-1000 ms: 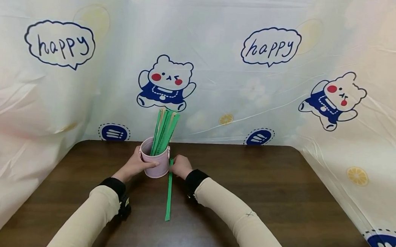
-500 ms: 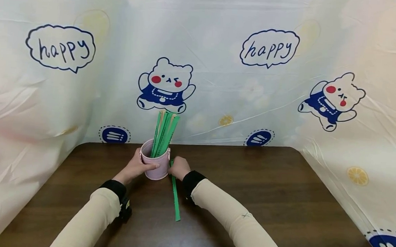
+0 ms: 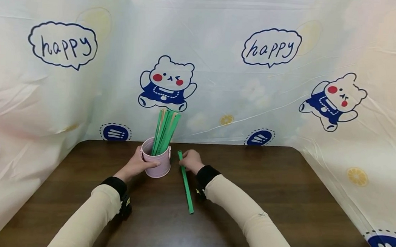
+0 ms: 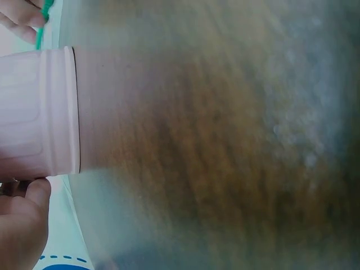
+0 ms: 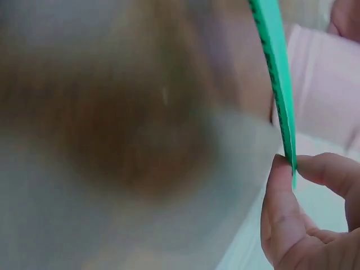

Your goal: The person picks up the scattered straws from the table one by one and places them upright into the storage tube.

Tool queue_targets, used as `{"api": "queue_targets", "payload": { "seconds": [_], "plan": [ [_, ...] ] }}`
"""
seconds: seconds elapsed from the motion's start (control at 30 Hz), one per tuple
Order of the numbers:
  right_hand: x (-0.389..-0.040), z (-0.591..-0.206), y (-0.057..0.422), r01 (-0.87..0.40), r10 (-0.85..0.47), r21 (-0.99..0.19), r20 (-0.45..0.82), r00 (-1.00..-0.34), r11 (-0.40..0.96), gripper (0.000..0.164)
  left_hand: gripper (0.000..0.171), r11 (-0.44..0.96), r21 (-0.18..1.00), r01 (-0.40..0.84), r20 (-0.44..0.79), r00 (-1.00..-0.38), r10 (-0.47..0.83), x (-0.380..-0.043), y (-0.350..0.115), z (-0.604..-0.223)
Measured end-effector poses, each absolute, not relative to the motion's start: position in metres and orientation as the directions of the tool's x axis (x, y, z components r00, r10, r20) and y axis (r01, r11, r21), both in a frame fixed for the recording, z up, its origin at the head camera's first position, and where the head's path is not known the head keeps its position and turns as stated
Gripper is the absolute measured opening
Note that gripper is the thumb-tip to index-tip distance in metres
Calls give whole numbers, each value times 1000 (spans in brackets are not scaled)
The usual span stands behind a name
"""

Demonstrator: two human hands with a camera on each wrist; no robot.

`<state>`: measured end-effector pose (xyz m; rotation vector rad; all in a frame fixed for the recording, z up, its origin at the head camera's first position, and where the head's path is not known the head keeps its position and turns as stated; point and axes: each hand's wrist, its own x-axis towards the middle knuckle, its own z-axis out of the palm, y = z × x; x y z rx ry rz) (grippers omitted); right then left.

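Observation:
My left hand point(image 3: 136, 166) grips a small pale pink pail point(image 3: 159, 168) from its left side, thumb across the front. Several long green packets point(image 3: 165, 133), some with beige parts showing, stand in the pail and lean against its rim; they look like wrapped chopsticks. To the right of the pail, my right hand point(image 3: 191, 161) pinches a single green chopstick packet point(image 3: 186, 187) near its far end. Dark print runs along the packet's edge in the right wrist view, where thumb and fingertips point(image 5: 281, 164) meet on it. Its near end slants toward me over the table.
The brown wooden tabletop point(image 3: 248, 187) has rounded far corners. A pale cloth backdrop point(image 3: 214, 83) with printed bears and lettering hangs behind and along the sides. Black bands point(image 3: 207, 174) with cameras sit on both wrists.
My right hand has moved right, away from the pail, with the green packet. The packet has turned from nearly straight toward me to a slant. The left hand stays on the pail.

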<state>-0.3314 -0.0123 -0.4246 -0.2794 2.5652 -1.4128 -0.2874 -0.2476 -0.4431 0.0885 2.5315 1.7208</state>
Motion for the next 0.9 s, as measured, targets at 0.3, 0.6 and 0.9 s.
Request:
{"api": "queue_targets", "payload": {
  "seconds": [0.3,0.6,0.9],
  "plan": [
    [-348,-349,15,-70,-72,-987,60,-996,145,39,100,377,926,-22,-54,-996,74,-285,-251,-448],
    [-343,-285,-10,-327,125,-923,307,-944,-203,32,101,365,931,-7,-41,-996,85,-285,-252,-444],
    [-335,-324,-38,-339,88,-931,330,-940,-136,29,101,357,934,3,-36,-994,103,-287,-248,-442]
  ]
}}
